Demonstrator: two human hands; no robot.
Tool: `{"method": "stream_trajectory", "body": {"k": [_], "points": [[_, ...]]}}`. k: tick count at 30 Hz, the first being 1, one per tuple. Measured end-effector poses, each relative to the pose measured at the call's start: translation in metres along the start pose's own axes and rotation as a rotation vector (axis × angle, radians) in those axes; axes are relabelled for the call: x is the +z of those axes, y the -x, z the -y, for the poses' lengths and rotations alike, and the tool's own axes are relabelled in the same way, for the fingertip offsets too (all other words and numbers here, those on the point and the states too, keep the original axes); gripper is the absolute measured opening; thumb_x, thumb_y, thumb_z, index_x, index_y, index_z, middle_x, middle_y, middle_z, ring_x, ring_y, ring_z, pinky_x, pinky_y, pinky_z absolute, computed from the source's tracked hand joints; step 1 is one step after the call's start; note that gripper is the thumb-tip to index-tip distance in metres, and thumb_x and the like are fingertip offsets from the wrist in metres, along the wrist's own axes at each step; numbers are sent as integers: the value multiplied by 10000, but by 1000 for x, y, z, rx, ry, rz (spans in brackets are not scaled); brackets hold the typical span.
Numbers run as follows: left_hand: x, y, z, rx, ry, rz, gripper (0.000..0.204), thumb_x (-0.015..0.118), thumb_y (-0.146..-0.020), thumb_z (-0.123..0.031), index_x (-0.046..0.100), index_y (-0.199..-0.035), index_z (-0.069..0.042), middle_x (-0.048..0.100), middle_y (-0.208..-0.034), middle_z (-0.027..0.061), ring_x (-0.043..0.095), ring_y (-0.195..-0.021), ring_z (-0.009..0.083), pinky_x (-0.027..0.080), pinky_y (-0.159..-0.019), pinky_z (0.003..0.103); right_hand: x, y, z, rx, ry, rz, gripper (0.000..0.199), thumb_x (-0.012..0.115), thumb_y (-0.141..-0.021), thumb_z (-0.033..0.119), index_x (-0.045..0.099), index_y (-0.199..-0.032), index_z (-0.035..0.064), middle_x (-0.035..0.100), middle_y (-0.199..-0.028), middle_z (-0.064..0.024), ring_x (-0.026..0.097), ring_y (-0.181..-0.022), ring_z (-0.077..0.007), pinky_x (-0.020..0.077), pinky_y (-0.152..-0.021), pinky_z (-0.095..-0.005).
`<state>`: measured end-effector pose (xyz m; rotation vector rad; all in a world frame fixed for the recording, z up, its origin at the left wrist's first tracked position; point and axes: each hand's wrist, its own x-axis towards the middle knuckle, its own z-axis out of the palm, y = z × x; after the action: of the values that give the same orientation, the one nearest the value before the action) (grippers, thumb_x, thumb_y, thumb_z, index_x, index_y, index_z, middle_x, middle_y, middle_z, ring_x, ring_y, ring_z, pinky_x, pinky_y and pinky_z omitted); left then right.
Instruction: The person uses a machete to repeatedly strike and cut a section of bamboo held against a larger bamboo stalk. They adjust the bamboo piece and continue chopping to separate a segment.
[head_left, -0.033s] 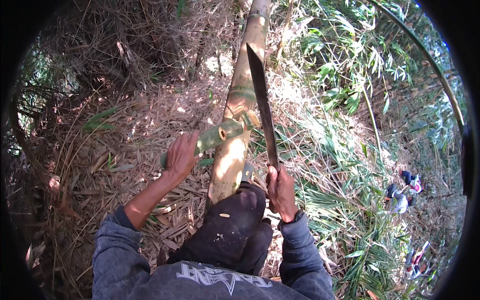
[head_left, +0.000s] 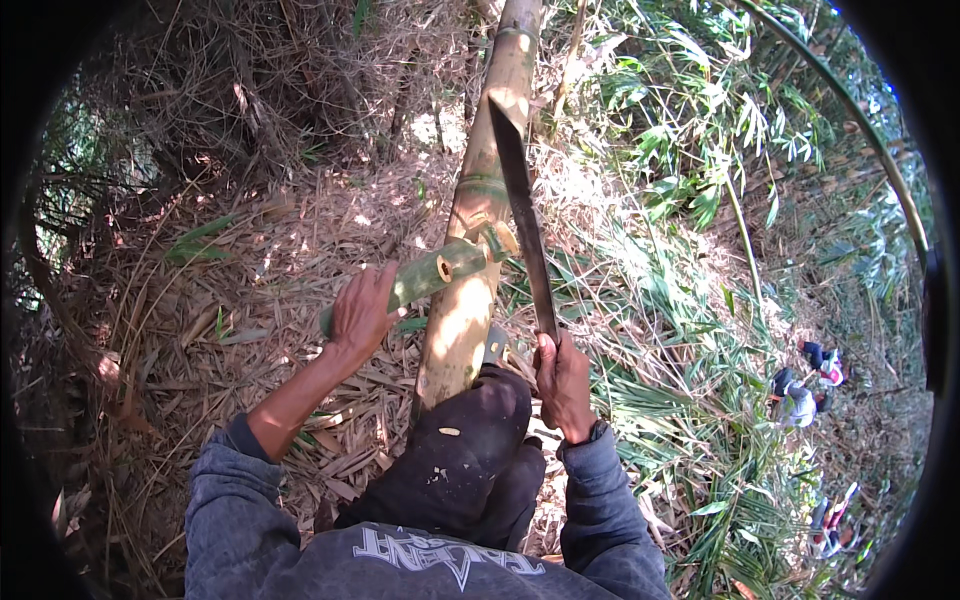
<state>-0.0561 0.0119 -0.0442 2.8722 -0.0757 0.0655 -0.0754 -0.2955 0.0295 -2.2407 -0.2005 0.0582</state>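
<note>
My left hand (head_left: 362, 312) is closed around a short green bamboo piece (head_left: 415, 282). The piece lies slantwise across a thick yellowish bamboo pole (head_left: 460, 322), and a pale cut opening shows near its far end. In my right hand (head_left: 563, 388), the fingers wrap the handle end of a machete, its grip mostly hidden by them. The long dark machete blade (head_left: 526, 210) points up and away, just right of the bamboo piece's end and apart from it. Its tip appears in front of the pole.
The pole runs from my dark-trousered knee (head_left: 465, 420) into the distance. Dry bamboo leaves (head_left: 270, 350) cover the ground, with green leafy branches (head_left: 690, 150) at right. Tangled twigs stand at far left. Other people (head_left: 797, 405) are low at the right edge. A bent stalk (head_left: 870, 130) arches above.
The machete's tip has shifted slightly down and left. My left hand and the green bamboo piece look unmoved.
</note>
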Motion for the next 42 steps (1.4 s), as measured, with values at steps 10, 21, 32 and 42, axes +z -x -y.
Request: {"method": "stream_trajectory", "body": {"k": [10, 21, 32, 42], "points": [[-11, 6, -2, -45, 79, 40, 798, 830, -715, -173, 402, -1384, -104, 525, -1036, 176, 605, -917, 367, 515, -743, 450, 6, 2, -6, 28, -15, 50, 197, 532, -1009, 174, 573, -957, -11, 589, -627, -171, 588, -525, -342, 429, -497, -420], [-11, -2, 1, -54, -7, 80, 781, 842, -721, -203, 414, -1366, -99, 532, -1044, 174, 624, -900, 315, 529, -708, 415, 27, -17, -44, -41, 194, 78, 224, 557, -981, 216, 546, -937, -4, 584, -632, -259, 583, -585, -458, 418, -506, -536], [-35, -19, 2, -166, 444, 385, 671, 756, -688, -199, 499, -1302, -117, 644, -1129, 183, 633, -1043, 382, 512, -872, 453, 16, -5, -31, -69, 164, 74, 196, 583, -969, 210, 578, -974, 14, 581, -630, -240, 570, -566, -444, 415, -513, -507], [-31, -24, -30, 50, 62, -120, 677, 822, -692, -219, 531, -1298, -141, 648, -1057, 125, 646, -969, 337, 510, -813, 473, -53, 65, 32, 363, -579, -41, 311, 502, -1031, 268, 617, -1073, -17, 543, -599, -19, 483, -479, -93, 380, -458, -245]]}}
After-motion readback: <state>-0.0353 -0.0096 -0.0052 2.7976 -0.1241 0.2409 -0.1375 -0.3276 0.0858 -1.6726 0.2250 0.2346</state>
